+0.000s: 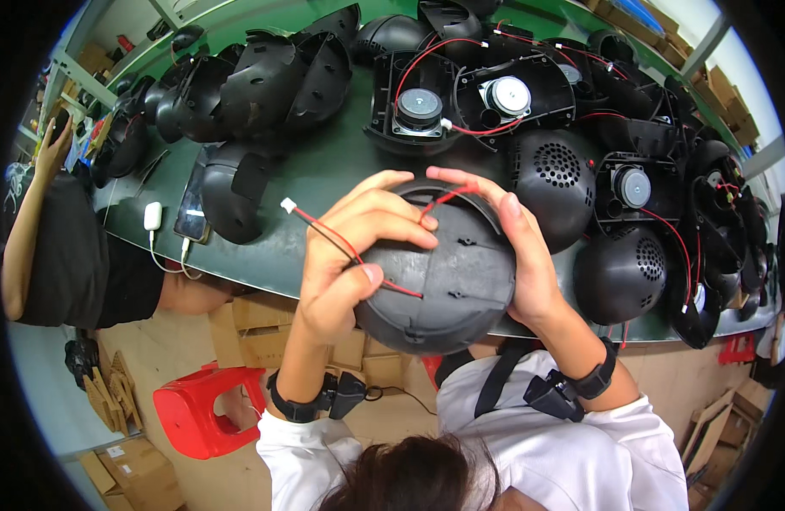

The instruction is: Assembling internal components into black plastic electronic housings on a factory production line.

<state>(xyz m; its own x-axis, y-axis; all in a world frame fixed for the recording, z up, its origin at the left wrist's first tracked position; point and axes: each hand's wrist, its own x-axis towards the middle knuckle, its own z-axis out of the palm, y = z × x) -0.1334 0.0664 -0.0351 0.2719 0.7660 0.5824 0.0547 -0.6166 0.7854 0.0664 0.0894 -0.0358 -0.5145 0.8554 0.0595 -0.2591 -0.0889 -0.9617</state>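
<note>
A round black plastic speaker housing [452, 298] is held up at the table's near edge, between both my hands. My left hand [341, 255] grips its left side, thumb and bent fingers resting on the housing's face. A red-and-black wire [326, 228] comes out of a hole in that face, passes by my left thumb and ends in a white plug [288, 205]. My right hand [529, 247] wraps the right side, with fingers reaching over the far rim. A second red wire [448, 199] shows near the far rim, close to my fingertips.
Black half-shells [281, 85] crowd the far left of the green table [281, 268]. Panels with wired speakers [419, 106] and perforated round shells [622, 272] fill the right. A phone [192, 204] and white adapter [154, 215] lie left, near another person [56, 238]. A red stool [196, 413] stands below.
</note>
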